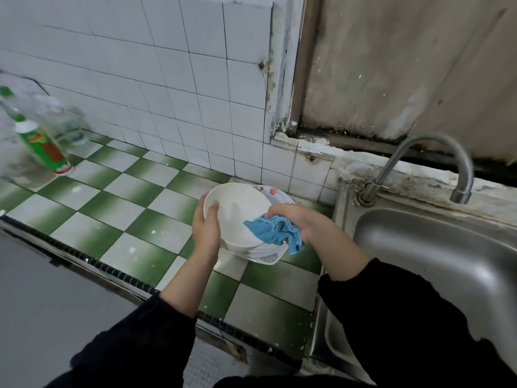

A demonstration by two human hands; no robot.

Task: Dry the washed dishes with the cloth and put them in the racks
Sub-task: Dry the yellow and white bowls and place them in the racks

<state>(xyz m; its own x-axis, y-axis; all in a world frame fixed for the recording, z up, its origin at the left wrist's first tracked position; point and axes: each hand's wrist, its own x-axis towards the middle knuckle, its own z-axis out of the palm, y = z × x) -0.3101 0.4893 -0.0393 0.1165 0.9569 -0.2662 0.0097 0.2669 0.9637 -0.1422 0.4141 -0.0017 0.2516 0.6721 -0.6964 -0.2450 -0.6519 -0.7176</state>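
Note:
A white bowl is tilted toward me above the green-and-white tiled counter. My left hand grips its left rim, thumb inside. My right hand holds a crumpled blue cloth against the bowl's right inner side. Under the bowl lies a patterned white plate, with what looks like another dish stacked on it; its rim shows behind and below the bowl. No rack is in view.
A steel sink with a curved tap fills the right. At the far left stand a green-labelled bottle and clear bottles. A white tiled wall runs behind the counter, and the dark counter edge runs near me.

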